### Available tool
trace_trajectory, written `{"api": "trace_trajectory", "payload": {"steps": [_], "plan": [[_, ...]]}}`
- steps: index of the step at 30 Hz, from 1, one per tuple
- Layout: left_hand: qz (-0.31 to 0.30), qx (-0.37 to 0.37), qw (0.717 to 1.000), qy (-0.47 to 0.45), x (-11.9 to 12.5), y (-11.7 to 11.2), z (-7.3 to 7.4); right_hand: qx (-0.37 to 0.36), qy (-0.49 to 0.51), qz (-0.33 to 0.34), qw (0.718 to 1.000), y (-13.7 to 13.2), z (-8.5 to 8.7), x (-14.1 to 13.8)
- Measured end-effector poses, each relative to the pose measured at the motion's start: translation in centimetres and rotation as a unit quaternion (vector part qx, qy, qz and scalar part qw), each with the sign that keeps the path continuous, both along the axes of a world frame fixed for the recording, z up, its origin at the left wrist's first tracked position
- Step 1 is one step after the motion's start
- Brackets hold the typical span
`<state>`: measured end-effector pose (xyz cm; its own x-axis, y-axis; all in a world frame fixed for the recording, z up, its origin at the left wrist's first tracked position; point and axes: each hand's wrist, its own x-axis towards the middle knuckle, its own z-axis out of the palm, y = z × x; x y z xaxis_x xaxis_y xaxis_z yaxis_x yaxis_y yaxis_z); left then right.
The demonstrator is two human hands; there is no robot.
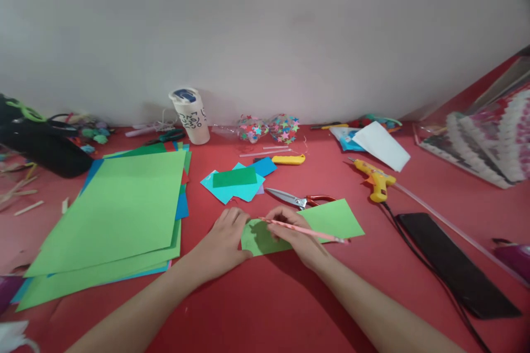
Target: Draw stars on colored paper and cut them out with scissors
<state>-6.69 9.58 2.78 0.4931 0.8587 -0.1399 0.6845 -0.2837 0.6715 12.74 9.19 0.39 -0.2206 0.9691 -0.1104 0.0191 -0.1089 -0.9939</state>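
My right hand (292, 234) is closed round a pink pencil (308, 229). Its tip points left, near the upper edge of a light green paper strip (331, 220) on the red table. At the strip's left end lies my left hand (226, 240), palm down, thumb apart from the fingers, touching the paper. Just behind the strip are scissors (296, 198) with red-orange handles, partly covered by the paper. Farther back, small blue and turquoise paper pieces (232, 190) lie under a dark green rectangle (235, 177). A yellow utility knife (287, 160) rests behind them.
Large coloured sheets (120, 204) are stacked at left beside a black bottle (45, 138). A white cup (191, 116) stands near the grey partition (265, 38). At right lie a yellow glue gun (376, 179), its cable and a black phone-like slab (455, 265).
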Motion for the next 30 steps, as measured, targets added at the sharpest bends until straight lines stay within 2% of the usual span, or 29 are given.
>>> {"api": "trace_trajectory", "payload": {"steps": [5,9,12,15,17,20,23,27,30], "plan": [[0.065,-0.024,0.998,-0.004,1.3,0.1,0.5,0.068,-0.043,-0.005,0.997,0.1,0.3,-0.1],[0.083,-0.069,0.993,-0.044,1.4,-0.2,0.6,0.137,-0.126,-0.006,0.982,0.0,2.0,0.6],[0.077,-0.139,0.983,-0.088,0.3,-0.1,0.5,0.189,-0.234,-0.026,0.953,0.6,4.1,2.2],[0.060,-0.195,0.972,-0.116,-1.3,0.4,0.3,0.234,-0.365,-0.053,0.899,2.1,5.3,4.5],[0.051,-0.216,0.966,-0.130,-2.3,0.8,0.1,0.235,-0.445,-0.073,0.861,3.5,5.1,5.9],[0.043,-0.226,0.962,-0.150,-3.3,1.2,-0.4,0.209,-0.541,-0.103,0.808,5.3,3.8,7.6],[0.039,-0.227,0.959,-0.165,-3.6,1.4,-1.0,0.181,-0.599,-0.110,0.772,6.1,2.5,8.4],[0.040,-0.230,0.955,-0.184,-3.8,1.3,-1.2,0.162,-0.632,-0.107,0.750,5.6,2.4,8.5],[0.056,-0.237,0.948,-0.204,-4.4,1.4,-0.9,0.140,-0.632,-0.077,0.758,4.4,3.1,8.5]]}}
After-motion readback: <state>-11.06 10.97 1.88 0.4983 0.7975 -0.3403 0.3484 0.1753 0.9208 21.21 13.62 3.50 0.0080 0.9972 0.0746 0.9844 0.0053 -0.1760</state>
